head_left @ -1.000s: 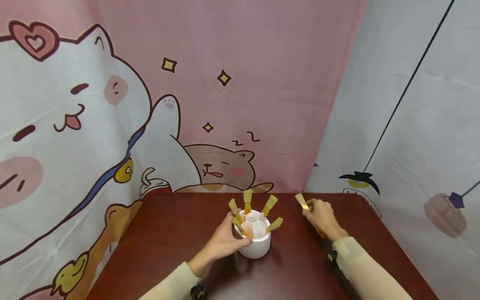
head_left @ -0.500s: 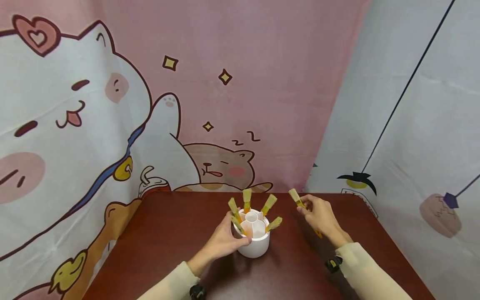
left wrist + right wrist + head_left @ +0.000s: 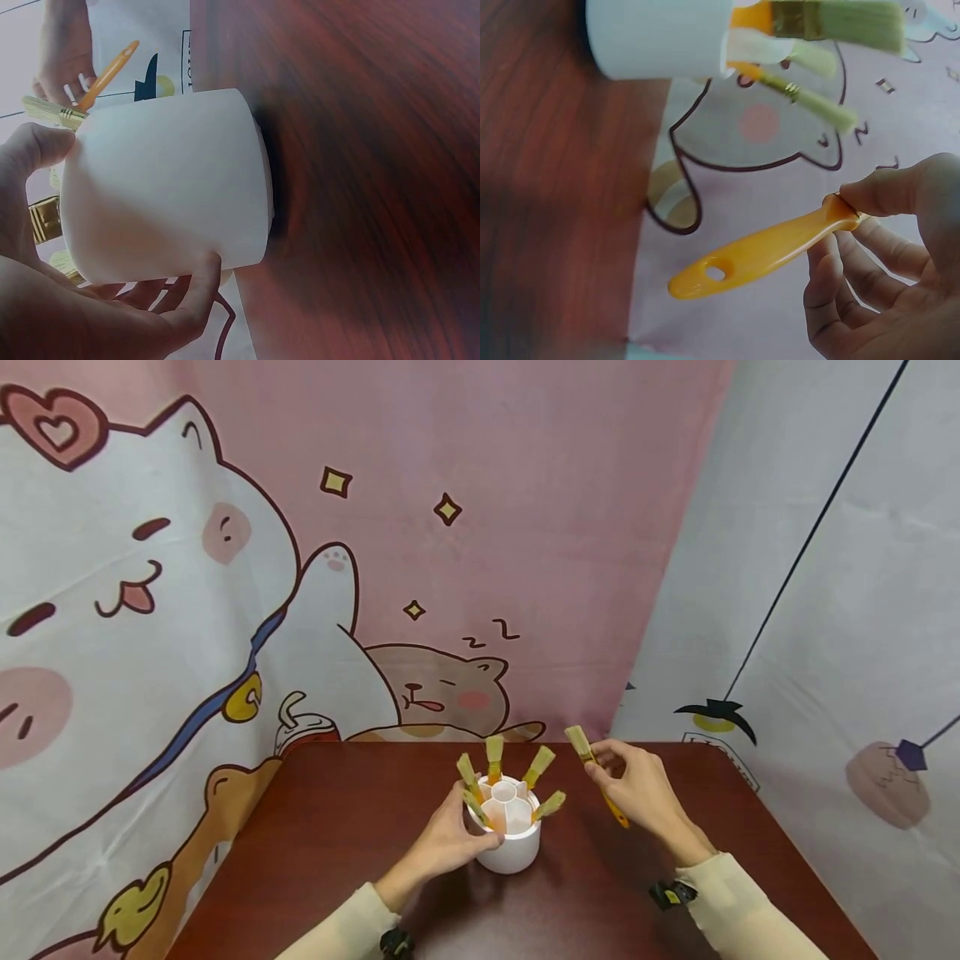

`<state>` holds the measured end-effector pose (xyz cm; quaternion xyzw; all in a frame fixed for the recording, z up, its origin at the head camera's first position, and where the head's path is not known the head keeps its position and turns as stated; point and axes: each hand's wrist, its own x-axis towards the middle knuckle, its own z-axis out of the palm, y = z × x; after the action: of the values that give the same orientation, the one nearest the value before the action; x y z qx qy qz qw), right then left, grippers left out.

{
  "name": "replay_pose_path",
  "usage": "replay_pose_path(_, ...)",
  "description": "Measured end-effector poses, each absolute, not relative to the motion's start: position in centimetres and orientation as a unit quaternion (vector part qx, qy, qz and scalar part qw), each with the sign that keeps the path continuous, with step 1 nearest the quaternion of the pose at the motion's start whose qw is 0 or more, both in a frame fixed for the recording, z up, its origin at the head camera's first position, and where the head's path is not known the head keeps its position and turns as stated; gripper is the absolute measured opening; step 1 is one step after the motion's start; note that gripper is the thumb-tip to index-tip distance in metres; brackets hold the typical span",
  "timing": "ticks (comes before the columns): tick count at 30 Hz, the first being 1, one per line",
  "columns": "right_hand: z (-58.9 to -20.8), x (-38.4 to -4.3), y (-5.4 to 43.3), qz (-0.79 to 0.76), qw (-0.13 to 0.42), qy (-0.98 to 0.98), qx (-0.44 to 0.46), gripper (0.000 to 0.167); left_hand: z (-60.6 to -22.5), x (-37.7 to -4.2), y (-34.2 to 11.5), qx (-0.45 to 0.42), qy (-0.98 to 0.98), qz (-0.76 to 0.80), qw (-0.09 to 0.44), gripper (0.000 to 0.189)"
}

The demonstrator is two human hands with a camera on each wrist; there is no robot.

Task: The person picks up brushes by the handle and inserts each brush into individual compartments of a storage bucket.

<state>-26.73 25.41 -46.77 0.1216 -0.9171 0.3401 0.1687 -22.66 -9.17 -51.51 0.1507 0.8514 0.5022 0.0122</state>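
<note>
My left hand (image 3: 442,843) grips a round white brush holder (image 3: 512,857), thumb at the near rim and fingers around its left side. The holder stands upright on the table and is divided into compartments around a central round well. Several paintbrushes (image 3: 537,767) lean outward in it, bristles up; two of the front compartments show bare walls. To the right of the holder, my right hand (image 3: 647,789) pinches another paintbrush (image 3: 757,255) near the top of its orange handle. That brush hangs tilted above the table, its pale bristles pointing up and left.
A dark red-brown table (image 3: 352,835) lies beneath both hands. Behind it hangs a pink and white cloth (image 3: 562,568) printed with cartoon animals, reaching down to the table's far edge. A dark band with a device (image 3: 671,895) sits at the right wrist.
The right hand has lifted the paintbrush off the table area and brought it left, closer to the holder, tipping its bristles higher. The left hand keeps hold of the holder in place.
</note>
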Motion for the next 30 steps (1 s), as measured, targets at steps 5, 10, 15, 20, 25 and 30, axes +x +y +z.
replay_pose_path(5, -45.5, -25.8, 24.6, 0.347, 0.181, -0.910, 0.137, 0.018, -51.5, -22.6, -9.1, 0.150, 0.850, 0.505, 0.018, 0.104)
replay_pose_path(10, -44.6, -25.0, 23.9, 0.349, 0.187, -0.906, 0.149, 0.017, -51.5, -22.6, -9.0, 0.152, 0.849, 0.505, 0.017, 0.105)
replay_pose_path(15, -43.6, -24.1, 23.3, 0.349, 0.203, -0.899, 0.167, 0.016, -51.5, -22.6, -9.0, 0.152, 0.849, 0.506, 0.017, 0.106)
replay_pose_path(20, -42.4, -23.2, 22.5, 0.364, 0.215, -0.885, 0.195, 0.018, -51.6, -22.6, -9.0, 0.150, 0.853, 0.499, 0.021, 0.105)
replay_pose_path(25, -41.4, -22.5, 21.8, 0.366, 0.237, -0.873, 0.220, 0.022, -51.8, -22.6, -9.0, 0.151, 0.854, 0.498, 0.021, 0.106)
replay_pose_path(30, -40.3, -21.8, 21.1, 0.371, 0.250, -0.862, 0.240, 0.024, -51.8, -22.8, -9.0, 0.149, 0.855, 0.496, 0.020, 0.107)
